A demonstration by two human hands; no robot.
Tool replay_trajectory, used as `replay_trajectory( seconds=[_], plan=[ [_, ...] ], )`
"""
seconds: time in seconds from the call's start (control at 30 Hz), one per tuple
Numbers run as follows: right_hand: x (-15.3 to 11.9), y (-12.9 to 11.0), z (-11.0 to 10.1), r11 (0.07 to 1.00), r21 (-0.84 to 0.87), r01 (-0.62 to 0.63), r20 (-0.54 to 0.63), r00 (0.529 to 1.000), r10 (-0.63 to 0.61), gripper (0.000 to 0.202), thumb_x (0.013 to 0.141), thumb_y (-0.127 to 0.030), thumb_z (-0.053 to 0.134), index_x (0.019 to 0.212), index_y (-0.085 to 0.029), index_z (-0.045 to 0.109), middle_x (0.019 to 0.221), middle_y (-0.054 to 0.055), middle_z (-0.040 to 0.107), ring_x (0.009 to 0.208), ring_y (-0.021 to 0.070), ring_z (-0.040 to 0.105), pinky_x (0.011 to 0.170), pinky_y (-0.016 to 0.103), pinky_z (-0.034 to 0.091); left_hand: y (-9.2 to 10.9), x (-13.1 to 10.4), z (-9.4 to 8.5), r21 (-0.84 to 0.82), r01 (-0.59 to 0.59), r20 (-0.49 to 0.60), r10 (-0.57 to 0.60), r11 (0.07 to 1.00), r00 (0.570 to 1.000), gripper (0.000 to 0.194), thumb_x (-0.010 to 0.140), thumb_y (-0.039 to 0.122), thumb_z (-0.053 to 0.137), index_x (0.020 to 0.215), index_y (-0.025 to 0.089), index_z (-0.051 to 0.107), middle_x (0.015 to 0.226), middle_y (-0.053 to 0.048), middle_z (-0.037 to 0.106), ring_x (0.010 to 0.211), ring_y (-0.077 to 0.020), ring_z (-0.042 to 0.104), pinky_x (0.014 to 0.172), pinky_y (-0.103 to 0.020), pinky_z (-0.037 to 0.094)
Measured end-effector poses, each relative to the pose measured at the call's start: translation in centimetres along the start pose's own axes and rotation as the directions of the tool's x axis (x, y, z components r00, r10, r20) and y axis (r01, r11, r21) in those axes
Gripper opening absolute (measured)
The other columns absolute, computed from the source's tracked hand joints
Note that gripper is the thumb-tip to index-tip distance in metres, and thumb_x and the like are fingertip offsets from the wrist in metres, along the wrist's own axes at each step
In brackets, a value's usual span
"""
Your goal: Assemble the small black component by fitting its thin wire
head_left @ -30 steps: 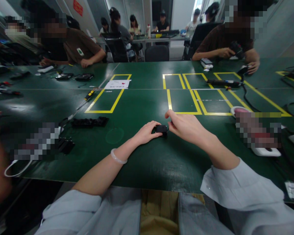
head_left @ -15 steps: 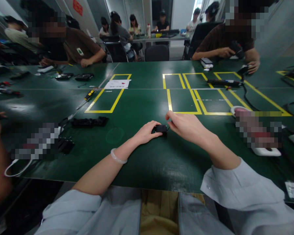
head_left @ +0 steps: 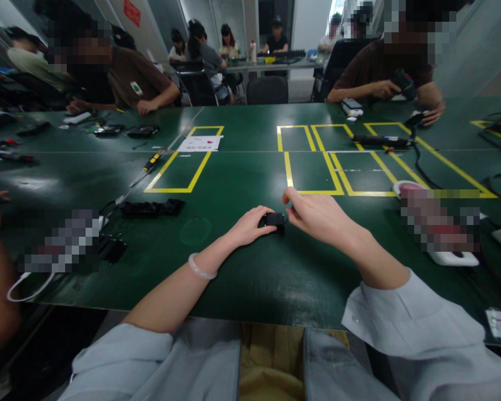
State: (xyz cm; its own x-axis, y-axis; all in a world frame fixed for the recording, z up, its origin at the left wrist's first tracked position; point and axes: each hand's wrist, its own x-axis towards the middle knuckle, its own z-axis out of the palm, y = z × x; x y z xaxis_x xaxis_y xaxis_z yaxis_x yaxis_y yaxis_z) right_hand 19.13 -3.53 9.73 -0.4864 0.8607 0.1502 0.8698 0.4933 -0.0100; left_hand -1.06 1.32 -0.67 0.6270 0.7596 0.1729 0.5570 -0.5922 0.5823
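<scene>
Left hand [head_left: 250, 225]: grip round black box [head_left: 274, 220] | right hand [head_left: 319, 214]: curled alongside, grip unclear | tabletop [head_left: 250, 278]: wide stretch, black box to near edge

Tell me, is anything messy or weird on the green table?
A faint round green mark left of the bare left hand might be a stain. Farther back, a white paper sheet covers bits of the yellow tape rectangle instead of fitting inside.
</scene>
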Motion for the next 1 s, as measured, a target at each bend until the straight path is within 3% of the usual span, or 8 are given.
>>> replay_trajectory(
  seconds=[0.1, 0.27, 0.4, 0.57, 0.8, 1.0],
  plan=[
    [-0.02, -0.06, -0.03, 1.0, 0.017, 0.001, -0.017, 1.0, -0.001, 0.022, 0.091, -0.026, 0.038, 0.108, -0.018, 0.05, 0.081, 0.004, 0.068, 0.069, 0.0178, 0.063, 0.053, 0.026, 0.025, -0.02, 0.0, 0.02, 0.001, -0.011, -0.004, 0.011, 1.0, 1.0, 0.036, 0.084, 0.041, 0.061, 0.113, 0.02, 0.055, 0.109, -0.005, 0.06, 0.101, -0.0232, 0.057, 0.088, -0.036, 0.045],
    [0.15, -0.11, -0.11, 1.0, -0.01, -0.021, 0.024, 1.0, 0.021, 0.028, 0.096, -0.039, 0.035, 0.102, -0.019, 0.053, 0.08, 0.005, 0.07, 0.072, 0.0198, 0.064, 0.055, 0.027, 0.025, -0.08, -0.03, 0.05, 0.012, -0.008, 0.004, 0.008, 1.0, 1.0, 0.037, 0.085, 0.041, 0.061, 0.114, 0.02, 0.055, 0.109, -0.006, 0.06, 0.1, -0.0235, 0.056, 0.089, -0.037, 0.044],
    [0.22, -0.04, -0.04, 0.998, -0.058, -0.03, 0.04, 0.999, 0.032, 0.026, 0.097, -0.032, 0.032, 0.105, -0.019, 0.054, 0.081, 0.006, 0.07, 0.072, 0.0198, 0.065, 0.054, 0.027, 0.024, -0.03, -0.06, 0.01, -0.002, -0.002, 0.001, 0.002, 1.0, 1.0, 0.037, 0.084, 0.041, 0.061, 0.115, 0.021, 0.055, 0.11, -0.007, 0.06, 0.102, -0.0242, 0.056, 0.088, -0.037, 0.044],
    [0.03, -0.01, -0.05, 1.0, 0.004, 0.001, -0.002, 1.0, -0.001, 0.022, 0.093, -0.027, 0.037, 0.109, -0.019, 0.05, 0.083, 0.004, 0.069, 0.069, 0.0179, 0.063, 0.053, 0.027, 0.024, 0.05, -0.04, -0.03, -0.006, -0.003, 0.0, 0.003, 1.0, 1.0, 0.035, 0.084, 0.041, 0.061, 0.112, 0.021, 0.056, 0.109, -0.006, 0.06, 0.101, -0.0241, 0.057, 0.088, -0.037, 0.044],
    [0.11, -0.09, -0.11, 0.999, -0.017, -0.026, 0.024, 0.999, 0.027, 0.027, 0.096, -0.038, 0.035, 0.104, -0.02, 0.053, 0.081, 0.005, 0.07, 0.072, 0.0196, 0.064, 0.055, 0.027, 0.025, 0.04, -0.01, 0.0, 0.003, 0.014, 0.011, -0.014, 1.0, 1.0, 0.036, 0.084, 0.042, 0.06, 0.114, 0.022, 0.055, 0.108, -0.007, 0.06, 0.1, -0.0245, 0.057, 0.089, -0.038, 0.044],
    [0.07, -0.01, 0.02, 1.0, 0.002, 0.007, 0.014, 1.0, -0.007, 0.022, 0.093, -0.027, 0.037, 0.109, -0.019, 0.05, 0.083, 0.004, 0.069, 0.07, 0.0183, 0.063, 0.053, 0.027, 0.024, 0.09, -0.05, -0.05, -0.009, -0.005, 0.002, 0.005, 1.0, 1.0, 0.034, 0.085, 0.041, 0.06, 0.112, 0.021, 0.056, 0.109, -0.006, 0.06, 0.101, -0.0239, 0.057, 0.089, -0.037, 0.044]
  ],
)
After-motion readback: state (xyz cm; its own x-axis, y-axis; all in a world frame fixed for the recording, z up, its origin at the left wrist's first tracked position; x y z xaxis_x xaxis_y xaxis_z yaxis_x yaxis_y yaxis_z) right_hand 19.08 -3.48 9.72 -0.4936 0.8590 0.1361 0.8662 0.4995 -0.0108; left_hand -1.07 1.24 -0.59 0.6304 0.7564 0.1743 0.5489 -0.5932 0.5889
